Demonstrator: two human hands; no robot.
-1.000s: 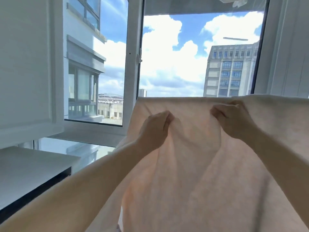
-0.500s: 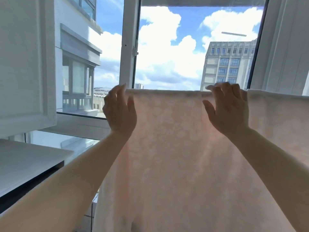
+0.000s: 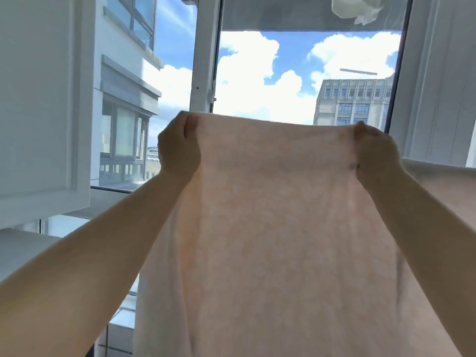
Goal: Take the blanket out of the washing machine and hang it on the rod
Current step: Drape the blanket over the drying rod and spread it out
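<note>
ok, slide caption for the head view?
Both hands, left hand and right hand, grip blanket top edge before window.

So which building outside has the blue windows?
The grey building at the right, above the blanket. Its windows look blue; the white building at the left has pale, greenish glass.

No readable text, label, brand or number anywhere. Blanket (image 3: pixel 278 215) plain, no tag showing. Building (image 3: pixel 353 101) at right of frame, through window, bears no legible sign. Cabinet door (image 3: pixel 43 99) upper left unmarked.
</note>
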